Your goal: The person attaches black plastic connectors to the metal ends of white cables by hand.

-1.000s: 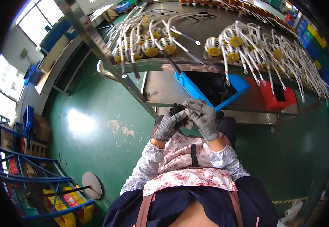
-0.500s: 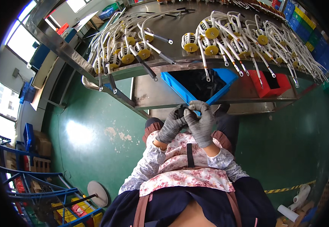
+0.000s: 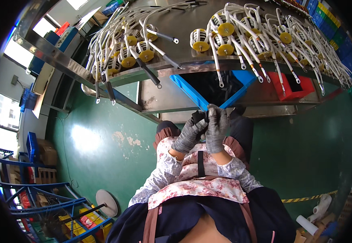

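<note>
While your left hand [image 3: 189,137] grasps the small black pieces [image 3: 198,117], hold them steady; whether your right hand [image 3: 217,130], just beside, grips one, I cannot tell.

Single head cam: left unit of a side-by-side fisheye pair, worn on the head. Looks down and forward, upright, unmirrored. Dark top [image 3: 172,220] sits nearest the lens; left hand [image 3: 189,137] and right hand [image 3: 216,131] lie farther out, mid-view. Metal bench [image 3: 180,24] runs across the far side, blue rack [image 3: 46,209] at near left, green floor [image 3: 99,170] between. Wide lens, straight edges bend, black at left and right rims
</note>
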Demonstrator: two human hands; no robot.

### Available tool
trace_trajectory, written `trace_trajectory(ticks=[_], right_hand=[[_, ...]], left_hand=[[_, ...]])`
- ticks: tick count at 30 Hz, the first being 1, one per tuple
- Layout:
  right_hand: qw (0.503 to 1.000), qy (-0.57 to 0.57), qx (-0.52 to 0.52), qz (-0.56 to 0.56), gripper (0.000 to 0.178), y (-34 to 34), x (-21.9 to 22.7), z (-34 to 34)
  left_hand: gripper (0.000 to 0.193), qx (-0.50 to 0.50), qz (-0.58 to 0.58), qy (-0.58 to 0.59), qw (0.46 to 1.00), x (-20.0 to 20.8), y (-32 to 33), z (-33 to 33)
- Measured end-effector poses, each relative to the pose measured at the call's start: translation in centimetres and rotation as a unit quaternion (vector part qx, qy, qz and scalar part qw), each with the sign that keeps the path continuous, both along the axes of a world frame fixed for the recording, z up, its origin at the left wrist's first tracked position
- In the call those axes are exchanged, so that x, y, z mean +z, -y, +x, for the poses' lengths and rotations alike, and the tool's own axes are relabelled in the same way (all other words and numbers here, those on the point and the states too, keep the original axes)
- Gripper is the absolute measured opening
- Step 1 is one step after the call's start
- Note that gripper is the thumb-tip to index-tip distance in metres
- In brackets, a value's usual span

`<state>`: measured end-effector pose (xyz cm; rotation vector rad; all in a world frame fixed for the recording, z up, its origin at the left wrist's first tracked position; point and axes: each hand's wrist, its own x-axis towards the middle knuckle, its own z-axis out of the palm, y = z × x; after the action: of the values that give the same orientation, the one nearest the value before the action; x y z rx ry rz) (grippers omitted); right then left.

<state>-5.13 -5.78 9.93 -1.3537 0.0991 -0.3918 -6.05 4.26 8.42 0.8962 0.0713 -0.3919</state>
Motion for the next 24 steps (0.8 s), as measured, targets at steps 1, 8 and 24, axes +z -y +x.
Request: trace_trajectory(ticks=[1,8,24], right_hand=[[0.998,0.013,-0.022,-0.051,0.018,-0.1,-0.3,0.2],[0.923,0.118,-0.054,-0.361,0.015,-0.1,-2.3,1.5],[0.988,0.064,0.082,-0.112,0.038,5.3,6.1,3.5]], left_hand=[[0.029,0.003,0.0,0.003,1.0,-0.3,0.0,0.0],[0.027,0.044,0.084,0.032,0.995,-2.0,-0.2,0.5],[0.024,-0.006,0.131,0.002,0.991,-5.0,-5.2,-2.7]])
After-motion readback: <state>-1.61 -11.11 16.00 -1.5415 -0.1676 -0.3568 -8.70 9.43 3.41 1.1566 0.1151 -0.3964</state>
